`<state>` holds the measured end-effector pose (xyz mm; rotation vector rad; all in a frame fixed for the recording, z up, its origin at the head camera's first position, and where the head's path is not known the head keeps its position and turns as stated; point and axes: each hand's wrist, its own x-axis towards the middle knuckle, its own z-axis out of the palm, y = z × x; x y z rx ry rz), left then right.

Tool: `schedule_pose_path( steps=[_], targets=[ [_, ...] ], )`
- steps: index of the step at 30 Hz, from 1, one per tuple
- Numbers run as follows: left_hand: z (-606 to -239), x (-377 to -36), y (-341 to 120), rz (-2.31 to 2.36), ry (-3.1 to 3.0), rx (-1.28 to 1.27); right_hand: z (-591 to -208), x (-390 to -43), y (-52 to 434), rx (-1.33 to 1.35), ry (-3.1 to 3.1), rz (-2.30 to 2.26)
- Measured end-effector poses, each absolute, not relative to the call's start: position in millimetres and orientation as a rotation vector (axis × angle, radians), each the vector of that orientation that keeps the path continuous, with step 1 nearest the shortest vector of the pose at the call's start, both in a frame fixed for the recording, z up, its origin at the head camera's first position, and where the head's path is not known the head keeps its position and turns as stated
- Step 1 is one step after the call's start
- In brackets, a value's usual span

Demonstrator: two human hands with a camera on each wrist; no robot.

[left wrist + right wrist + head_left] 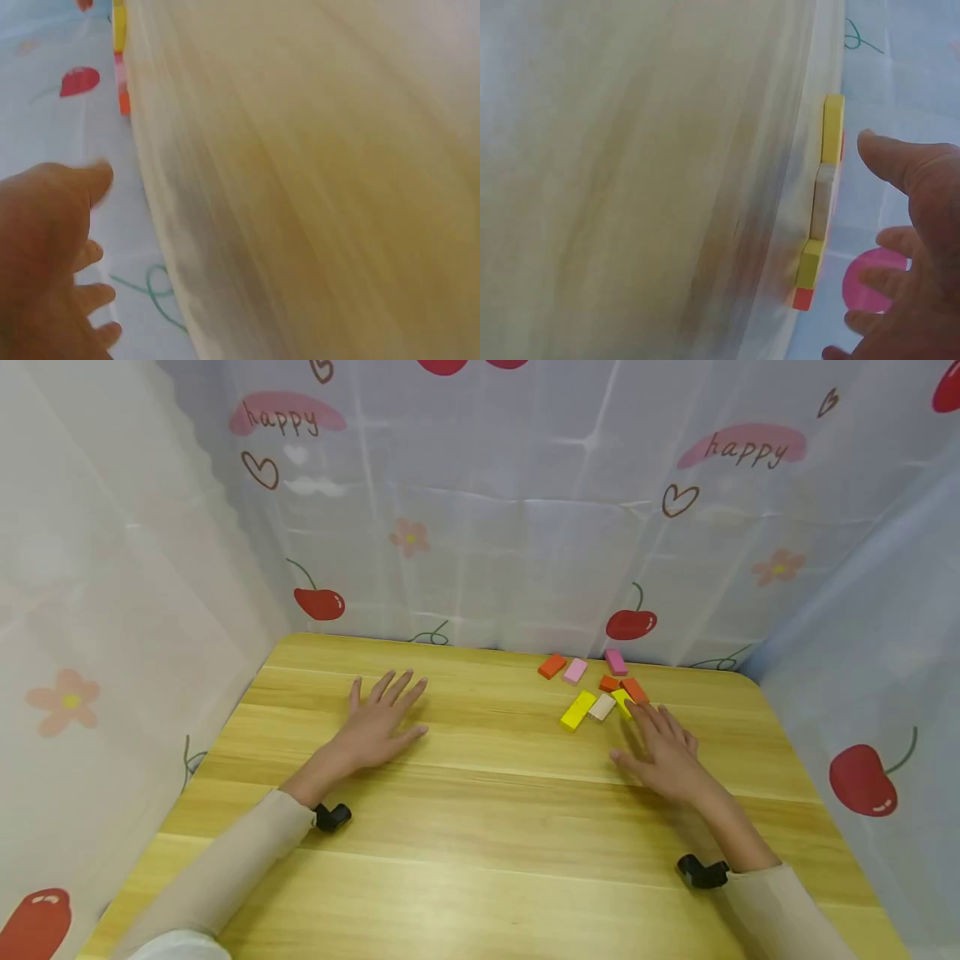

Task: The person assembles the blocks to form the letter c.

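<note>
Hovering right grip [663, 762], palm-down near blocks [578, 711]

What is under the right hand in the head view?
Around the right hand, bare table shows, and a yellow block peeks out by its fingertips. Whatever lies directly beneath the hand is covered there.

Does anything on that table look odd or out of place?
Nothing stands out. The blocks lie at mixed angles toward the far edge of the table, but I see no damage.
</note>
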<state>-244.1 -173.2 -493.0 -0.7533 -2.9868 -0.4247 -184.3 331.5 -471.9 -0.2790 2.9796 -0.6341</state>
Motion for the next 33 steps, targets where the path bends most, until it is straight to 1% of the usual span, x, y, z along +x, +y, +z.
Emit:
schedule_pose_path(
  steps=[4,9,18,28,33],
  targets=[
    [-488.1,-245.6,-149.6,-0.494,-2.901,-0.867,-472.4,-196.1,335.4,-0.346,3.011,-0.694],
    [-485.0,-252.6,-119.0,-0.566,-2.827,-0.922,-472.8,-216.2,335.1,-0.451,3.065,-0.745],
    [-491.1,-265.1,-63.4,-0.73,-2.843,-1.041,-478.0,-244.5,332.8,-0.497,3.059,-0.796],
    [-501.0,-285.2,-8.5,-0.973,-2.852,-0.994,-484.2,-260.2,334.7,-0.469,3.033,-0.745],
    [-501.3,-295.7,14.9,-1.038,-2.884,-1.031,-485.8,-262.0,334.1,-0.486,3.03,-0.698]
  ],
)
